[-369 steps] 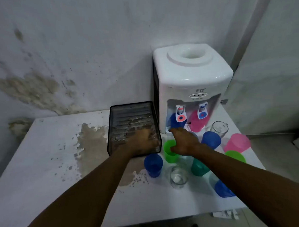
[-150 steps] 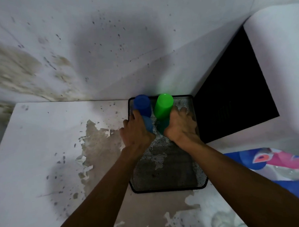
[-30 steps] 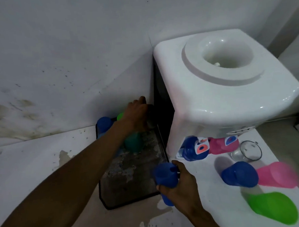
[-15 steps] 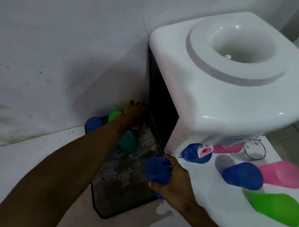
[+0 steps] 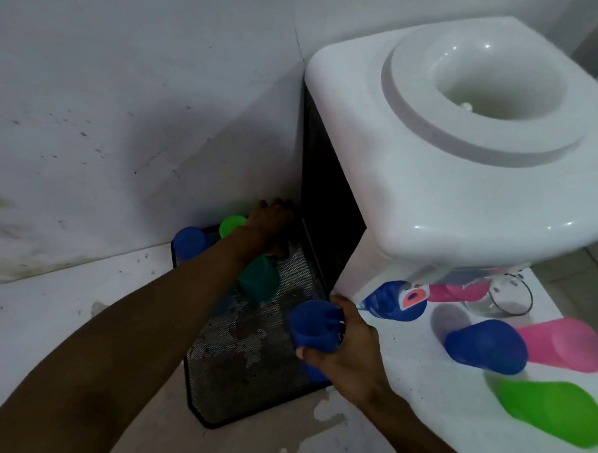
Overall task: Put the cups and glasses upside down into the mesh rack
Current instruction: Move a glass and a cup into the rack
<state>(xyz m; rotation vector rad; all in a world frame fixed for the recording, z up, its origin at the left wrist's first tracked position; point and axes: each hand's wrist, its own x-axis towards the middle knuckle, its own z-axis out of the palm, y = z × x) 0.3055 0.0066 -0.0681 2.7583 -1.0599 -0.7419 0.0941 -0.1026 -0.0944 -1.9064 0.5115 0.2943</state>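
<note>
right hand [image 5: 344, 347]: gripping blue cup [image 5: 314, 323] | left hand [image 5: 271, 220]: grip unclear, far corner of mesh rack [image 5: 249, 365]

View: single head-worn wide-angle camera, no second view.
Facing: forward and steeply down onto a white table [image 5: 71, 304] set in a wall corner.
Nearness: close; water dispenser [image 5: 458, 151] looms large at right, its top seen from above.
Centre: mesh rack [image 5: 248, 358], reaching far toward the wall.
Near edge: both forearms entering from below.
Edges: bent by lens distortion.
</note>
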